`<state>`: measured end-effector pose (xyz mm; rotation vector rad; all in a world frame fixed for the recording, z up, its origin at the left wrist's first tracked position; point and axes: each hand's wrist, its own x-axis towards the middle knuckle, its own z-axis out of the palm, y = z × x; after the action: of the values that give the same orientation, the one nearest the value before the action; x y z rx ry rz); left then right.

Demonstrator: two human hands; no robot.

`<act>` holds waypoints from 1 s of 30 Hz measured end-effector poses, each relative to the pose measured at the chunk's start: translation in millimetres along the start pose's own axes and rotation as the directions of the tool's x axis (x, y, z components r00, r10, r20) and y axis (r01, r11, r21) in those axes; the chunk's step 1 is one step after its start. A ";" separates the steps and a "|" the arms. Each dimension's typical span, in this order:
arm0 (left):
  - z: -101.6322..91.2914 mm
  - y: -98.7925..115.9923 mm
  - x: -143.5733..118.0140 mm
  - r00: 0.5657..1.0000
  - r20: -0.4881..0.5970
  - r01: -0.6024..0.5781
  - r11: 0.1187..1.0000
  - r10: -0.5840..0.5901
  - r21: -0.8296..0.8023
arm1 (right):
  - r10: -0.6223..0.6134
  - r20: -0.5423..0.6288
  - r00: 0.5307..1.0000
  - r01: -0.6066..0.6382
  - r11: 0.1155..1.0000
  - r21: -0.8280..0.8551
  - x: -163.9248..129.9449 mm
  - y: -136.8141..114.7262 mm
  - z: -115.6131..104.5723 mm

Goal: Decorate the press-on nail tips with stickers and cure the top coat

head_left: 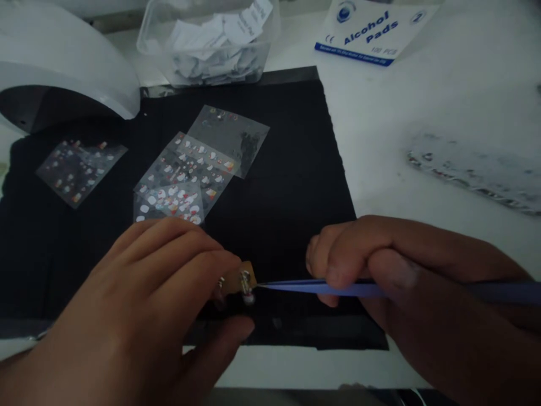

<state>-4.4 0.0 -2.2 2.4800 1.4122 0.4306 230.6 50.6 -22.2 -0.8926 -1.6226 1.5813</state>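
Note:
My left hand (143, 299) pinches a small tan false nail (236, 279) between finger and thumb, low over the black mat (291, 186). Tiny shiny decorations sit on the nail's right end. My right hand (393, 265) grips blue tweezers (304, 287) whose thin tip points left and touches the nail's decorated end. Both hands hover close together near the mat's front edge.
Several clear sticker sheets (190, 169) lie on the mat, another sheet (78, 169) at the left. A white nail lamp (59, 73) stands back left, a clear tub of paper wrappers (207, 45) behind the mat, an alcohol pads box (372, 28) back right, a plastic strip (477, 169) at right.

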 end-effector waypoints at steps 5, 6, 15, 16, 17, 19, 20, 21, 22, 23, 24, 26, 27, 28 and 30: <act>-3.1 -0.8 -0.9 0.999 -0.021 0.036 0.999 -0.036 0.013 | -0.027 0.024 0.999 0.027 1.000 -0.007 1.5 2.3 -1.5; -2.0 -0.8 -0.9 0.999 -0.010 0.039 0.999 -0.039 0.019 | -0.038 0.025 0.999 0.038 0.999 -0.013 1.7 3.0 -1.5; 7.2 1.3 1.8 1.000 0.027 0.014 0.999 -0.015 0.044 | -0.120 0.059 0.991 0.127 0.984 -0.125 4.2 0.0 0.1; 7.3 1.5 1.7 1.000 0.025 0.012 0.999 -0.013 0.046 | -0.118 0.056 0.991 0.125 0.984 -0.131 4.3 -0.6 0.2; 7.3 1.6 1.6 1.000 0.024 0.009 0.999 -0.010 0.045 | -0.115 0.052 0.992 0.121 0.983 -0.135 4.3 -1.0 0.3; 7.3 1.6 1.1 1.000 0.020 0.004 0.999 -0.004 0.033 | -0.113 0.050 0.992 0.119 0.984 -0.135 3.9 -1.6 0.4; 7.4 1.5 0.9 1.000 0.021 0.005 1.000 -0.005 0.027 | -0.111 0.049 0.993 0.116 0.984 -0.132 3.7 -1.7 0.5; 7.5 1.4 0.8 1.000 0.021 0.004 1.000 -0.004 0.020 | -0.109 0.047 0.993 0.114 0.985 -0.133 3.5 -1.8 0.6; 7.8 1.3 0.8 1.000 0.022 0.003 1.000 -0.003 0.014 | -0.106 0.048 0.993 0.112 0.985 -0.134 3.5 -1.9 0.8; 8.0 1.2 0.8 1.000 0.021 0.005 1.000 -0.005 0.011 | -0.111 0.053 0.992 0.118 0.984 -0.133 3.7 -1.9 0.9; 8.4 1.1 0.8 1.000 0.022 0.007 1.000 -0.008 0.010 | -0.113 0.057 0.992 0.120 0.983 -0.137 4.0 -1.9 1.1; 8.9 0.9 1.0 1.000 0.021 0.010 1.000 -0.010 0.009 | -0.117 0.063 0.991 0.125 0.982 -0.139 4.9 -1.9 1.3; 9.0 0.8 1.2 1.000 0.017 0.010 1.000 -0.010 0.008 | -0.121 0.066 0.990 0.129 0.983 -0.131 5.2 -1.9 1.3; 9.0 0.6 1.3 1.000 0.014 0.011 1.000 -0.011 0.006 | -0.117 0.063 0.991 0.124 0.985 -0.124 5.3 -1.8 1.3; 8.5 0.5 1.5 1.000 0.012 0.008 1.000 -0.008 0.000 | -0.110 0.056 0.992 0.116 0.987 -0.108 5.0 -1.8 1.3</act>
<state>-0.1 0.4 -9.7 2.4725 1.4169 0.4135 226.9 54.2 -20.4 -0.8083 -1.7795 1.4579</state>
